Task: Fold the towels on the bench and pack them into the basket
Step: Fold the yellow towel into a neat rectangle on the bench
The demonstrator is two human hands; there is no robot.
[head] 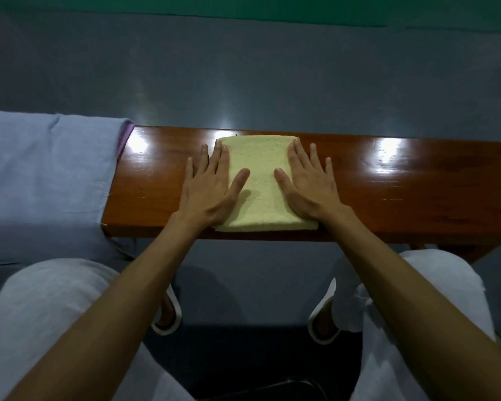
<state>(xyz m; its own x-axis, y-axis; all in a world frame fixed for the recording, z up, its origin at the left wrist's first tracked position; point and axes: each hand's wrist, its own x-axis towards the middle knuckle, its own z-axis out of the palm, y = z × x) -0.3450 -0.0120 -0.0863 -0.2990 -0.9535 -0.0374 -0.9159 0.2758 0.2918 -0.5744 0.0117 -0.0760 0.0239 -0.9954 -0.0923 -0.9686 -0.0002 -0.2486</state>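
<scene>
A pale yellow towel, folded into a thick rectangle, lies across the glossy brown wooden bench. My left hand lies flat with straight fingers on the towel's left edge, partly on the bench. My right hand presses flat on its right edge in the same way. Neither hand grips anything. No basket is in view.
A light blue cloth drapes over the bench's left end, with a strip of purple fabric under its edge. Grey floor lies beyond the bench. My knees in pale trousers and white slippers are below the near edge.
</scene>
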